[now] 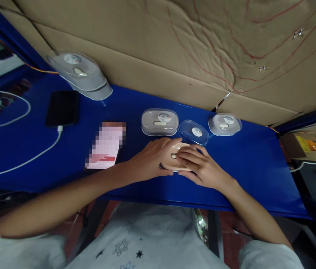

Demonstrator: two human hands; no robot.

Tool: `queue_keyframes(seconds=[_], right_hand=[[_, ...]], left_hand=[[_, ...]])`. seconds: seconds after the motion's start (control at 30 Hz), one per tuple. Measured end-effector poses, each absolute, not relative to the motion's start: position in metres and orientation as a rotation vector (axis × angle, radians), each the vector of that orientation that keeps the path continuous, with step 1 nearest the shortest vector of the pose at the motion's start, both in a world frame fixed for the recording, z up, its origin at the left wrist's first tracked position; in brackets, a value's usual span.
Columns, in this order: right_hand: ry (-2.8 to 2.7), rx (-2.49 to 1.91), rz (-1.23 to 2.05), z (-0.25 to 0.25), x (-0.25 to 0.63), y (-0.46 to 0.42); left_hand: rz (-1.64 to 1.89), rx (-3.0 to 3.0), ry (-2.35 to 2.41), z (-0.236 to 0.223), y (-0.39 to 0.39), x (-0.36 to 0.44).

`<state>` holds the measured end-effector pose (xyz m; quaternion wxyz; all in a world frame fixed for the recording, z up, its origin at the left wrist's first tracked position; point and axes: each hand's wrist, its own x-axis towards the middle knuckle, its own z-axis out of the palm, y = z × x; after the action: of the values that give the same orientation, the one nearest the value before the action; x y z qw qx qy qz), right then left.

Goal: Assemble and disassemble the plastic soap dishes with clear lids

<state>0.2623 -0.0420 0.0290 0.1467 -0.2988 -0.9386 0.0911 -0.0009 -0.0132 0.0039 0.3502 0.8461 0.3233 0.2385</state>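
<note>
Between my hands, low over the blue table, is a peach-coloured oval box (170,161) with a small pale knob on top. My left hand (154,158) grips its left end, thumb at the near side and fingers along the far side. Curled over the right end is my right hand (207,168), its fingertips on the top near the knob. Just beyond lies a loose clear oval lid (194,132) with a round sticker. A lidded clear-topped box (160,122) stands behind my left hand, and a similar one (225,124) is farther right.
Two stacked boxes (85,76) stand at the back left. A dark phone (62,108) with a white cable and a lit phone (106,145) lie on the left of the table (135,186). Cardboard (146,45) walls the back; a thin pointed tool (222,101) leans there.
</note>
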Motion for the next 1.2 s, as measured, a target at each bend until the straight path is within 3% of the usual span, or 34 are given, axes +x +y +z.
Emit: queue_keyframes(seconds=[0.3,0.4,0.6,0.8,1.07,1.2], right_hand=[[-1.901,-1.180,0.635,0.039,0.292,-0.025],[-1.735,-1.332,0.548,0.037,0.301,-0.019],[-2.373,-1.159,0.234,0.035,0.292,-0.024],[-2.583,-1.056,0.259,0.033,0.289,-0.025],[-2.283,-1.600,-0.186,0.020,0.354,0.019],[-2.265,-1.797,-0.201,0.018,0.395,0.027]], left_hand=[[0.523,2.076,0.944,0.016,-0.010,-0.004],[0.456,2.167,0.921,0.022,-0.016,-0.006],[0.326,2.480,0.599,0.028,-0.031,-0.004],[0.380,2.720,0.448,0.025,-0.036,0.002],[0.359,2.793,0.367,0.025,-0.033,0.004],[0.397,2.742,0.540,0.017,-0.028,0.006]])
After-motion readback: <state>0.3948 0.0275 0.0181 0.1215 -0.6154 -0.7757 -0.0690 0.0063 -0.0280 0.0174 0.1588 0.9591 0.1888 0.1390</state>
